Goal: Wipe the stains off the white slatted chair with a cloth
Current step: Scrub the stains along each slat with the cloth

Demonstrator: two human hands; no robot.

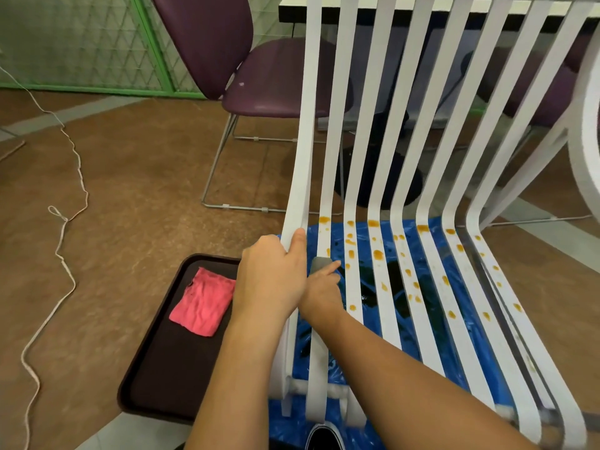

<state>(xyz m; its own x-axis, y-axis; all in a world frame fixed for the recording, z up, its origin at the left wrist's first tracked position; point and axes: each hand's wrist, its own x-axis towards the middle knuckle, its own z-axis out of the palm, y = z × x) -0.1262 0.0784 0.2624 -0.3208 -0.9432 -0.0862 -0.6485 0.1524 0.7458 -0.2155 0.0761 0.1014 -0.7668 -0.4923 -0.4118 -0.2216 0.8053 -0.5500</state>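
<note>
Left grip [269, 280] clasps the outermost slat [293, 206] of the rigid white slatted chair [354, 287], right grip [321, 293] holds a grey pad [320, 264] against the next; a limp pink cloth [203, 302], likely graspable anywhere, lies on a tray [156, 368] beside the chair.

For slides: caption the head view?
Left hand grips stained white chair by outer slat; right hand touches grey pad; pink cloth on tray.

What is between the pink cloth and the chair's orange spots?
Head view: the left hand gripping the chair's edge slat, and the right hand beside it.
</note>
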